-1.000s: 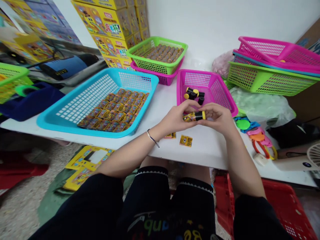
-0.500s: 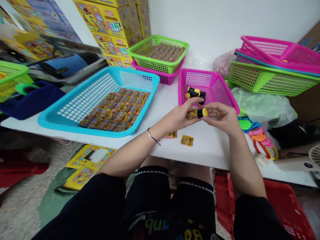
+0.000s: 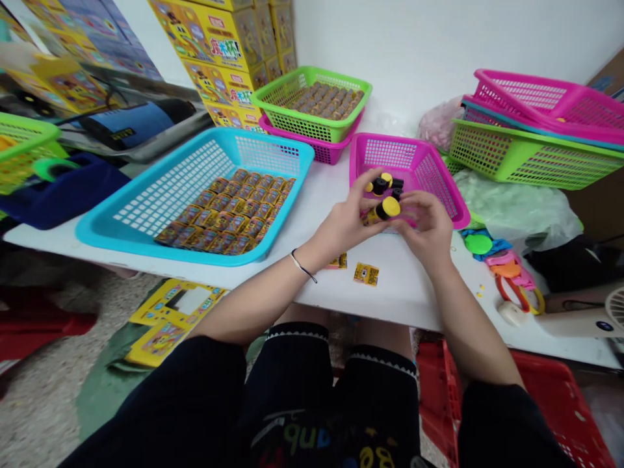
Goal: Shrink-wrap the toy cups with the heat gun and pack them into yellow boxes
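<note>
White table, with blue basket at left and pink basket farther right. At its near rim, above the table, with right hand half open, cannot tell if touching, and left hand pinched around tube. Could slip and roll if pinched too lightly, or catch the rim if moved low.

White wall behind white tabletop, speckled pale floor below

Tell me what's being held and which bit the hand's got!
The left hand holds a small black-and-yellow tube by its body, behind the yellow end; whether the right hand touches it is unclear.
</note>
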Motion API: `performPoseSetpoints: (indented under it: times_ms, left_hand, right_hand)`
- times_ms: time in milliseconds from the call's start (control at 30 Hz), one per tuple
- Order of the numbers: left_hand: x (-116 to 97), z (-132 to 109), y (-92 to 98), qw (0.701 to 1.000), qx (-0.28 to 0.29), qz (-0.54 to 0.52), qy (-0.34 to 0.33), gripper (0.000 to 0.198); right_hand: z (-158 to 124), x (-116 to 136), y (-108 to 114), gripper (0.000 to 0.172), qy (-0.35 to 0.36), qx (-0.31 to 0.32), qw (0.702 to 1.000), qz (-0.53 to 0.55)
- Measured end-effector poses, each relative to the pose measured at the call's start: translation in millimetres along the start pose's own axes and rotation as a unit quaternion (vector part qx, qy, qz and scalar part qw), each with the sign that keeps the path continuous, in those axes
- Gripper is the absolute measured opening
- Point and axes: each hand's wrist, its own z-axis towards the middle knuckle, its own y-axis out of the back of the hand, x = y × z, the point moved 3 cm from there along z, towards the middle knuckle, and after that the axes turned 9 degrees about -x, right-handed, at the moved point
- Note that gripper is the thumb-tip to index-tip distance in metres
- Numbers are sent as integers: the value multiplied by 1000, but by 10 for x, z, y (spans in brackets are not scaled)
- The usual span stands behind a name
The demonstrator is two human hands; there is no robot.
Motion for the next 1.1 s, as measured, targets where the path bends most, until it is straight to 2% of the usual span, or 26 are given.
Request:
performPoseSetpoints:
  times_ms: [100, 200, 267, 400, 533, 600, 667, 733, 833, 900, 967, 1100]
  left_hand:
    - [9, 24, 8, 992, -34, -101, 73, 102]
    - [5, 43, -5, 974, -34, -190, 122, 102]
    - [-9, 47, -22, 962, -20, -234, 142, 102]
    - [-50, 19, -68, 939, 13, -297, 174, 101]
    - [-123, -57, -151, 900, 94, -361, 225, 73]
    - [-176, -91, -182, 883, 142, -387, 223, 60]
    - [-206, -110, -188, 888, 167, -382, 196, 54]
    - [-193, -122, -181, 913, 167, -337, 158, 59]
    - [-119, -139, -173, 959, 118, -234, 113, 70]
    - [-90, -152, -177, 975, 70, -189, 96, 75]
    - [-100, -163, -195, 978, 42, -180, 100, 74]
    - [-182, -159, -214, 969, 43, -207, 126, 66]
  right_hand:
    - [-24, 75, -32, 61, 184, 54, 978, -83]
    - [-65, 100, -77, 67, 276, 55, 950, -134]
    - [-83, 108, -98, 63, 299, 39, 943, -142]
    - [-127, 149, -135, 66, 305, 65, 943, -116]
    - [-204, 265, -163, 69, 315, 39, 943, -102]
    - [-237, 333, -178, 68, 318, 32, 944, -85]
    - [-251, 383, -178, 68, 322, 25, 943, -78]
    - [-257, 402, -168, 67, 346, 23, 933, -96]
    - [-267, 367, -158, 66, 384, 33, 913, -136]
    - [-268, 326, -157, 65, 381, 39, 913, -138]
    - [-262, 303, -160, 67, 362, 37, 923, -124]
    - [-245, 314, -169, 68, 320, 17, 942, -103]
